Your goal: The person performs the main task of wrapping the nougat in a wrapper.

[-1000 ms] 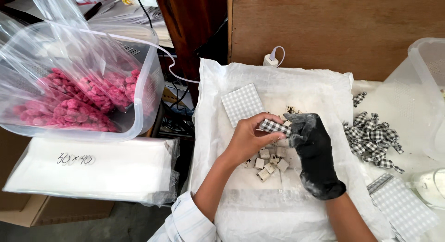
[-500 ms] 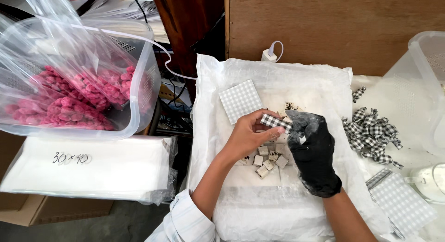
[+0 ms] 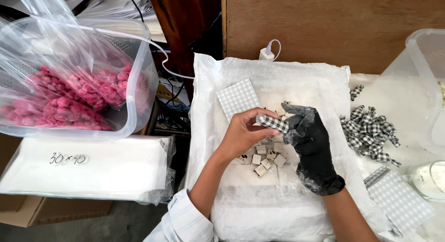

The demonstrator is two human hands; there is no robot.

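Wrapped pieces [image 3: 371,133] lie right of cubes [image 3: 265,159].

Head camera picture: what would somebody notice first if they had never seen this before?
Probably the black-gloved right hand and the bare left hand, together holding a small checkered-wrapped piece above a white plastic sheet in the middle. Next, far left, the clear bin lined with a bag of bright pink pieces. At right lies a pile of black-and-white checkered wrapped pieces.

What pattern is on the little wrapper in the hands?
Black-and-white checks cover the wrapper, pinched between the left hand and gloved right hand; head view.
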